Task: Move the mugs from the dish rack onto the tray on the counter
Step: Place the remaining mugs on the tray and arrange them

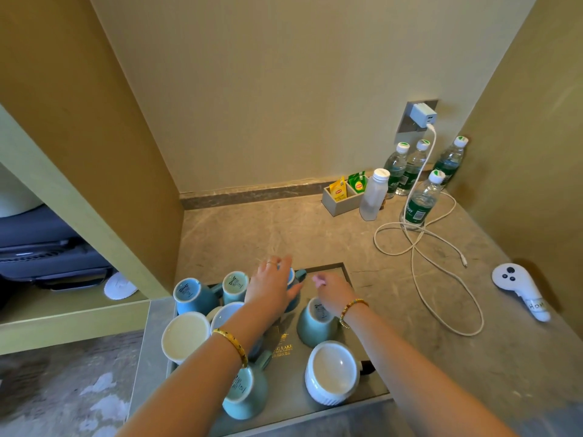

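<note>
- The teal mug (295, 287) under the left hand (272, 287) sits upside down at the far end of the tray (334, 271), its handle pointing right toward the far corner. The fingers drape over the upturned base and the thumb lies along the near side, so the hand seems to grip it from above.
- To finish this placement well, I would lower it flat, confirm the rim sits fully inside the tray's edge, then lift the fingers straight up so the mug does not drag.
- The right hand (334, 294) hovers just right of it, fingers loosely curled; whether they touch anything I cannot tell, though the wrist lies over another inverted teal mug (315, 321).
- More upside-down mugs crowd the tray: two teal ones (192, 296) at far left, a cream one (184, 337) at left, a white ribbed one (331, 372) near right, a teal one (241, 394) nearest. The spacing is tight, so watch the handles for knocks.
- No dish rack is in view.
- On the counter (284, 228) far right stand water bottles (419, 201), a tea-bag box (342, 197), a charger cable (419, 247) and a white controller (520, 288).
</note>
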Demonstrator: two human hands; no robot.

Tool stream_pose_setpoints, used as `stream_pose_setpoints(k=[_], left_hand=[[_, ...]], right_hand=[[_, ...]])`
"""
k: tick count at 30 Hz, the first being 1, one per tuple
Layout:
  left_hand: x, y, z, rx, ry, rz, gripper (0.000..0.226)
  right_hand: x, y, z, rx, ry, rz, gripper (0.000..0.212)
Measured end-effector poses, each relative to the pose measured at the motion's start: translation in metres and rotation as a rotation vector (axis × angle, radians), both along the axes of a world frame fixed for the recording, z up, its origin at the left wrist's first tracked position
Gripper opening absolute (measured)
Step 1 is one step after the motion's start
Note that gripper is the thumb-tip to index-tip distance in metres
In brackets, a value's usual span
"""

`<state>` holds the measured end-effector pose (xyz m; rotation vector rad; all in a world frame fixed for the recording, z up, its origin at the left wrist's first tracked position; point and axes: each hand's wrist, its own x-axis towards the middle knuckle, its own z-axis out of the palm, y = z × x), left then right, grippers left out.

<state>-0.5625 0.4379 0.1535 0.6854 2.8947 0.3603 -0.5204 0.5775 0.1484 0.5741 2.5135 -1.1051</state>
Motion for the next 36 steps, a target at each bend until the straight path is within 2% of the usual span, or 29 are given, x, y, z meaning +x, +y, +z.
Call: stream_pose_setpoints(k=[3, 6, 9, 11, 18, 25, 30, 36], left_hand=[[0.014, 0.007, 0.001, 0.104, -0.087, -0.144, 0.051], [0.025, 0.016, -0.006, 0.081, -0.223, -0.260, 0.059], [0.029, 0.022, -0.010, 0.091, -0.307, -0.287, 0.069], [0.031, 0.022, -0.012, 0.090, -0.357, -0.292, 0.076], [0.036, 0.023, -0.013, 0.034, -0.262, -0.254, 0.068], [0.035, 0.012, -0.010, -0.025, -0.246, -0.199, 0.060], [0.032, 0.000, -0.007, -0.072, -0.238, -0.193, 0.058], [0.031, -0.009, -0.006, -0.110, -0.220, -0.192, 0.055]], right_hand=[[0.012, 0.018, 0.001, 0.072, 0.023, -0.129, 0.024], [0.020, 0.032, 0.001, 0.069, -0.099, -0.136, 0.021], [0.027, 0.033, 0.004, -0.202, -0.284, -0.213, 0.032], [0.030, 0.030, 0.004, -0.368, -0.327, -0.278, 0.037], [0.038, 0.026, 0.005, -0.526, -0.272, -0.342, 0.038], [0.034, 0.012, 0.007, -0.524, -0.300, -0.284, 0.038], [0.032, 0.001, 0.004, -0.324, -0.239, -0.100, 0.032], [0.030, -0.007, 0.008, -0.252, -0.205, -0.018, 0.030]])
